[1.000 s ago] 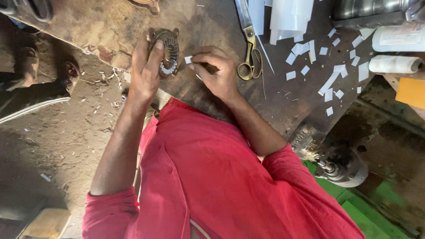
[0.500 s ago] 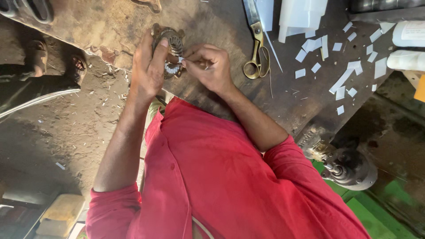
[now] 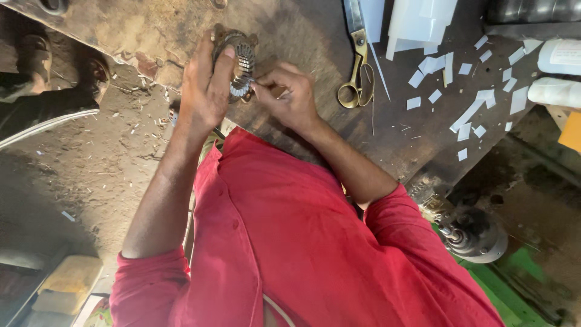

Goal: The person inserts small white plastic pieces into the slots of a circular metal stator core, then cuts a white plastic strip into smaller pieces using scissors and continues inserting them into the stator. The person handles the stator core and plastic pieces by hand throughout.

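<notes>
Two white cylindrical packages (image 3: 560, 75) with pale labels lie at the table's (image 3: 315, 36) right edge, white paper scraps (image 3: 478, 103) scattered beside them. Near the table's front edge, the left hand (image 3: 206, 91) grasps a round, toothed, rusty-brown metal part (image 3: 239, 60). The right hand (image 3: 287, 100) has its fingers pinched on something thin against the part's teeth.

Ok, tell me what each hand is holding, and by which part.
Left hand grips the round, toothed metal stator by its outer rim. Right hand pinches something small against its slots; it cannot be identified.
</notes>
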